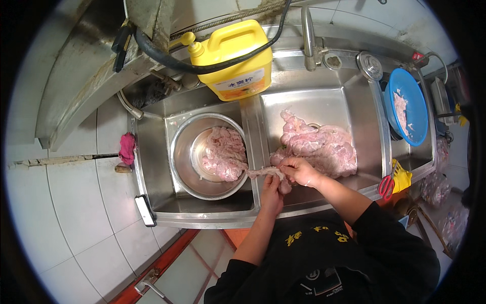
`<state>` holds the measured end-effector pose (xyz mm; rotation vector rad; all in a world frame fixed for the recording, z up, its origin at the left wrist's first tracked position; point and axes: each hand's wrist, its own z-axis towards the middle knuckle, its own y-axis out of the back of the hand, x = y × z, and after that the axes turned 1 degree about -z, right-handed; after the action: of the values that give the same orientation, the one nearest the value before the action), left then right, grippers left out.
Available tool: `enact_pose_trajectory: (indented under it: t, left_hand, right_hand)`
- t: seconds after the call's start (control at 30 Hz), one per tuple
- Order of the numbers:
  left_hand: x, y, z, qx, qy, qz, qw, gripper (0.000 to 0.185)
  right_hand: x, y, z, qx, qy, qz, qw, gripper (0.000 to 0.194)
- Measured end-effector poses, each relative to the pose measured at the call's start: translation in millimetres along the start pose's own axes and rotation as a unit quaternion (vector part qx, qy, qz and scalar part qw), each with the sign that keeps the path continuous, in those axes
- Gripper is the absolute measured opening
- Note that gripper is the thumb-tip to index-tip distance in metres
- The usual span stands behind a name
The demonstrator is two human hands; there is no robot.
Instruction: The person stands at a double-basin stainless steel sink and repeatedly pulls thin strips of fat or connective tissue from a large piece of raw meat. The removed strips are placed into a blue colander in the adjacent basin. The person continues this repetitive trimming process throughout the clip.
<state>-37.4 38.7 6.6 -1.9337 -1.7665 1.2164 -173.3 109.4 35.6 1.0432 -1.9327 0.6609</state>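
Note:
My left hand (272,193) pinches a strand of raw pale pink intestine (262,173) over the near left corner of the middle sink basin (303,99). Beside it, my right hand (302,171) grips the same strand with thumb and fingers. The strand runs left across the divider (252,129) to a heap of similar raw offal (226,152) inside a round steel pot (182,178). That pot stands in the left basin. A larger pile of the pink offal (322,144) lies in the middle basin, just beyond my right hand.
A yellow detergent jug (231,49) stands behind the basins under a black hose (178,67). At right are a blue bowl (412,95) with pink scraps, red-handled scissors (386,186) and a yellow cloth (401,178). A phone (145,211) rests on the left rim; the faucet (308,38) rises behind.

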Motion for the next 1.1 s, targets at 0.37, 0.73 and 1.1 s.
enact_pose_trajectory:
  t: [0.37, 0.73, 1.1]
  left_hand:
    - [-2, 2, -1, -0.026, -0.026, 0.045, 0.998, 0.014]
    - [-1, 4, 3, -0.059, -0.149, 0.17, 0.972, 0.017]
    - [-38, 4, 4, -0.167, -0.13, -0.029, 0.977, 0.026]
  right_hand:
    - [36, -2, -17, -0.002, 0.189, -0.421, 0.887, 0.032]
    - [40, -13, -15, 0.034, 0.094, -0.524, 0.846, 0.024]
    - [25, 16, -18, -0.036, 0.096, -0.496, 0.862, 0.028]
